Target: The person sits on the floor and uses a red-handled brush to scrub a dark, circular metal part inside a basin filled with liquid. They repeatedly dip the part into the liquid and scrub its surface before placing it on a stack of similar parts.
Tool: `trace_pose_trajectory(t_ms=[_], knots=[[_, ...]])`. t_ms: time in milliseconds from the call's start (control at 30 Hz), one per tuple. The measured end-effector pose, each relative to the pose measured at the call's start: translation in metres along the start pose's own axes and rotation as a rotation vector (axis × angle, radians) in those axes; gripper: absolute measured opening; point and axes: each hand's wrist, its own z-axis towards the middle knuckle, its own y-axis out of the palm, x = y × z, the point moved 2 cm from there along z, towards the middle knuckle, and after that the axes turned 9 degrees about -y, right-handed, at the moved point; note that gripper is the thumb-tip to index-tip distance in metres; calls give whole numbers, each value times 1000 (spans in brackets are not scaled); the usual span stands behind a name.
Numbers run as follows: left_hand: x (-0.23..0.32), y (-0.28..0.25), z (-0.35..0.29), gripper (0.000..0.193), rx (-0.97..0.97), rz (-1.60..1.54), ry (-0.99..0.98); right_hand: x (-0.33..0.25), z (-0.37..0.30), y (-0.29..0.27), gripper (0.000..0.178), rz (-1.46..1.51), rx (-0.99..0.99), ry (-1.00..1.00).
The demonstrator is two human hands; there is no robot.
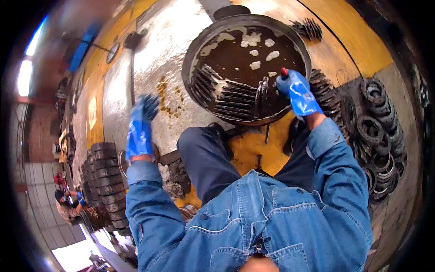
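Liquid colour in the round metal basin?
Dark brown liquid with whitish patches on it; best in the head view.

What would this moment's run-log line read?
left hand: open, over shiny sheet | right hand: grips red-tipped object at basin | basin: dark liquid, pale foam, dark ribbed parts

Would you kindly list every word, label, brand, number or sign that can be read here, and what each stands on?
No text can be read.
Blue glove on the right hand: pale marks, too small and blurred to read.
Round basin: no lettering visible.
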Motion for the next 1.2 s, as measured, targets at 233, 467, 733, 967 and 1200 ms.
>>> trace_pose_trajectory(t_ms=[233, 467, 733, 967, 1200], knots=[[-55, 310, -82, 52, -236, 1372, 719, 52, 38, -22, 42, 281, 75, 168], [-119, 402, -25, 57, -147, 1911, 769, 32, 57, -23, 41, 412, 90, 57], [-138, 450, -10, 59, -166, 2107, 579, 36, 59, -28, 34, 410, 208, 85], [-167, 458, -16, 47, -73, 1872, 997, 36, 57, -43, 37, 430, 171, 133], [-174, 481, -54, 46, -240, 1763, 951, 45, 54, -50, 37, 396, 185, 133]])
